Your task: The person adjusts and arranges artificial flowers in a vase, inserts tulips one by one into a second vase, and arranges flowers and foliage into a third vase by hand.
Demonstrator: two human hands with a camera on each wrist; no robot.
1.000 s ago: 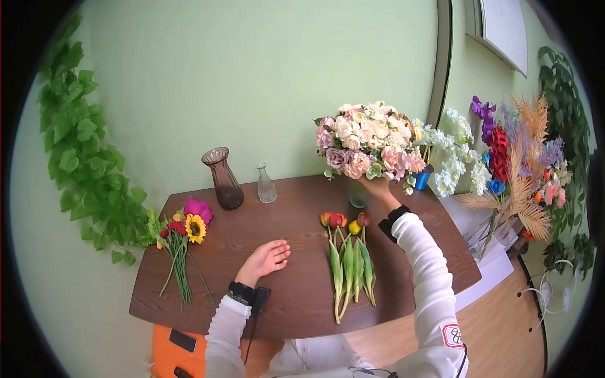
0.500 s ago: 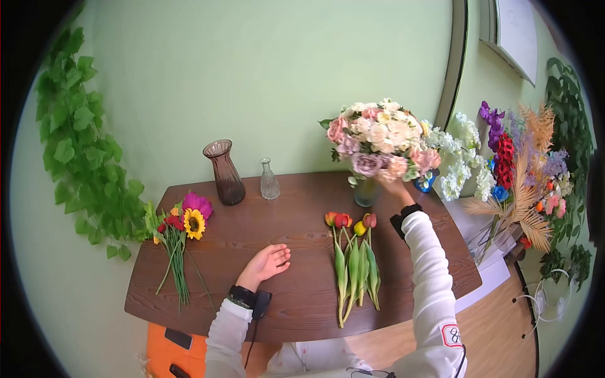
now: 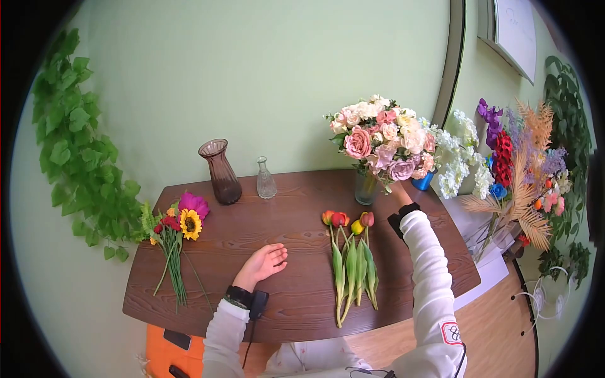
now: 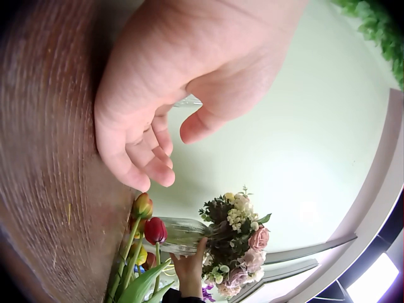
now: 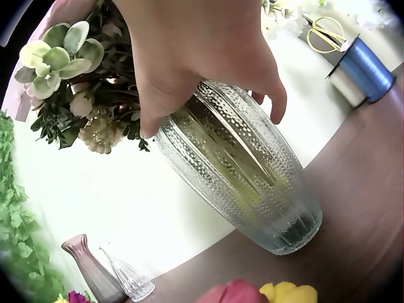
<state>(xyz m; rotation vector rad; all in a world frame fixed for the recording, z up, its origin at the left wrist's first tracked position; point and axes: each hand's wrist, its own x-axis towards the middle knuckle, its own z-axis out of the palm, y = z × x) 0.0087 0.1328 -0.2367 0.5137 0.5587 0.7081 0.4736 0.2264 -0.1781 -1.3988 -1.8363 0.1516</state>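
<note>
At the table's back right stands a textured clear glass vase [image 5: 246, 170] full of pink, cream and mauve roses [image 3: 384, 135]. My right hand [image 3: 398, 194] grips this vase near its top, thumb on one side and fingers round the other, as the right wrist view shows. Greenish stems show through the glass. My left hand [image 3: 263, 264] lies relaxed at the table's front left, holding nothing, its little-finger side on the wood. Between the hands are several red and yellow tulips [image 3: 353, 271], laid with blooms toward the back.
A purple-tinted vase [image 3: 224, 176] and a small clear bottle vase [image 3: 266, 179] stand at the back of the brown table [image 3: 296, 239]. A sunflower bunch [image 3: 183, 233] lies at left. Beside the bouquet sits a blue ribbon spool [image 5: 369, 69]; more flowers [image 3: 504, 170] stand beyond the right edge.
The rose bouquet and vase have turned under my right hand, bringing different blooms to the front; the vase now shows more. My left hand and the tulips stay put.
</note>
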